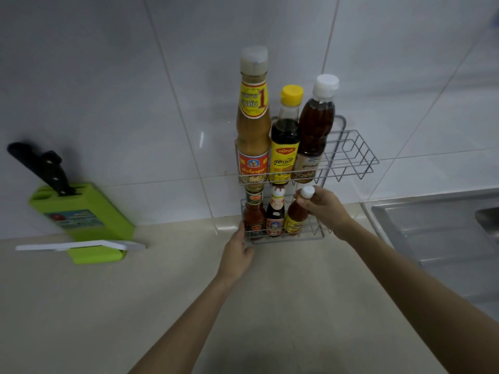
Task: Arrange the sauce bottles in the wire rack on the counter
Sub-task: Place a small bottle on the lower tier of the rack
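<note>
A two-tier wire rack (pixel 351 155) stands on the counter against the tiled wall. Its upper shelf holds three tall bottles: a tan sauce bottle (pixel 253 122), a dark bottle with a yellow cap (pixel 285 141) and a brown bottle with a white cap (pixel 314 130). On the lower shelf stand a red sauce bottle (pixel 253 214) and a dark bottle (pixel 275 214). My right hand (pixel 324 206) grips the neck of a small white-capped chili sauce bottle (pixel 295 217), tilted, inside the lower shelf at the right. My left hand (pixel 237 252) rests against the rack's lower left corner.
A green knife block (pixel 83 211) with a black-handled knife (pixel 40 166) stands at the left by the wall, with a white strip (pixel 78 245) lying in front of it. A steel sink (pixel 437 230) fills the right side. The beige counter (pixel 135 306) stretches in front.
</note>
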Motion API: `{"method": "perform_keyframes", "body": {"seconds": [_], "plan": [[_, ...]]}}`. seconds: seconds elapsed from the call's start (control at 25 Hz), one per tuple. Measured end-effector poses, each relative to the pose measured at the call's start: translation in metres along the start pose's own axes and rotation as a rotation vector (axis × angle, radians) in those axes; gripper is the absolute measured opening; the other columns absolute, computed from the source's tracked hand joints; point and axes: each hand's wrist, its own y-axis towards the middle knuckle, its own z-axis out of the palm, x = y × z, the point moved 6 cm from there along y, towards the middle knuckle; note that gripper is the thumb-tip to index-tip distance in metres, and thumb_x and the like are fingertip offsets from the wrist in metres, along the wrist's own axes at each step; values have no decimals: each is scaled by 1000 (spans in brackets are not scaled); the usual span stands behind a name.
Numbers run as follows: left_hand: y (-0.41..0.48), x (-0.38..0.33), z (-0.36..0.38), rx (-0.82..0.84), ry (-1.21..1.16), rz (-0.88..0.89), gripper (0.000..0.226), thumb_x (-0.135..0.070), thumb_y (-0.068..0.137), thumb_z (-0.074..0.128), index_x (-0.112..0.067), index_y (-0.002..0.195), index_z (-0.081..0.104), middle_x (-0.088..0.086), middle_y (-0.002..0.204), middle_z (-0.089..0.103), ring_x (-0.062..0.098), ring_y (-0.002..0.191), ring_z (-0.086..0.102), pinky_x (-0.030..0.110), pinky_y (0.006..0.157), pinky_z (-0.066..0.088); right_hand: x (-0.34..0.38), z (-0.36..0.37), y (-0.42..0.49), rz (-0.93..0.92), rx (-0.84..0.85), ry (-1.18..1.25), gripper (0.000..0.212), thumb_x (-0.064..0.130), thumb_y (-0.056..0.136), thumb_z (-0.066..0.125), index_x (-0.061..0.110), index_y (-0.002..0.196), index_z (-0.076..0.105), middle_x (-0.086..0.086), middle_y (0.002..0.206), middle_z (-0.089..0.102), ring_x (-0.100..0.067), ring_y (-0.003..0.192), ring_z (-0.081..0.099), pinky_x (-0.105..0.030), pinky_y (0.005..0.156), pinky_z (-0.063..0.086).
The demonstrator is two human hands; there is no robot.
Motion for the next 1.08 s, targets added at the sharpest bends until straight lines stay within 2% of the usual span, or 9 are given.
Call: {"method": "perform_keyframes", "body": {"seconds": [0.08, 0.24, 0.36, 0.48, 0.68, 0.8, 0.88, 1.0, 1.08], "plan": [[1, 2, 0, -7, 21, 10, 74, 7, 85, 46, -19, 150, 23, 0, 148, 45, 17, 135, 43, 18, 104, 31, 1, 5, 3, -19, 16, -74, 25, 17, 86, 69, 8, 109, 65, -13, 109, 70, -31, 109, 62, -50, 96, 50], [2, 5, 3, 18, 111, 27, 77, 4, 85, 48, -20, 152, 18, 1, 152, 41, 19, 135, 44, 18, 105, 30, 2, 9, 4, -93, 10, -275, 32, 24, 85, 71, 4, 109, 63, -16, 104, 70, -31, 101, 63, -49, 89, 51], [4, 2, 2, 24, 171, 27, 77, 2, 87, 50, -21, 152, 16, 3, 152, 41, 22, 134, 45, 15, 102, 30, -1, 10, 1, -113, -15, -269, 29, 23, 85, 70, 7, 109, 62, -11, 105, 70, -27, 102, 62, -39, 84, 50], [3, -2, 1, 44, 168, 15, 74, 1, 88, 48, -19, 152, 16, 4, 152, 41, 22, 136, 44, 18, 103, 33, -2, 15, -1, -110, 7, -258, 36, 21, 86, 69, 9, 119, 59, -10, 117, 66, -25, 110, 59, -37, 90, 48], [-9, 0, -5, 101, 151, -127, 73, -9, 93, 48, -7, 152, 5, 12, 159, 24, 26, 144, 31, 36, 117, 31, -14, 3, -19, -42, 3, -398, 58, 29, 89, 65, 5, 138, 44, -16, 140, 50, -30, 131, 45, -42, 105, 39], [-33, -3, -7, 72, 156, -124, 66, -7, 92, 49, -5, 150, 18, 13, 158, 27, 26, 146, 28, 40, 119, 28, -23, -21, -54, 3, -39, -436, 56, 32, 88, 66, 4, 133, 49, -18, 136, 53, -29, 127, 49, -39, 102, 41], [-54, -6, 0, 121, 173, -105, 59, -7, 92, 51, -4, 147, 29, 13, 154, 35, 25, 142, 35, 34, 117, 31, -32, -36, -88, 30, -69, -446, 48, 32, 88, 66, 4, 126, 55, -15, 128, 60, -27, 119, 55, -34, 96, 43], [-94, -13, 26, 295, 150, -69, 41, -6, 89, 56, -4, 129, 53, 15, 136, 57, 24, 125, 55, 17, 94, 40, -58, -60, -155, 91, -154, -458, 36, 28, 88, 67, 4, 114, 63, -12, 114, 67, -24, 106, 62, -32, 90, 47], [-112, -16, 44, 369, 167, -34, 31, -5, 86, 59, -3, 117, 62, 17, 121, 66, 27, 113, 62, 22, 89, 45, -72, -66, -190, 126, -149, -523, 30, 26, 89, 66, 5, 110, 65, -10, 108, 68, -22, 98, 64, -31, 86, 49]]}}
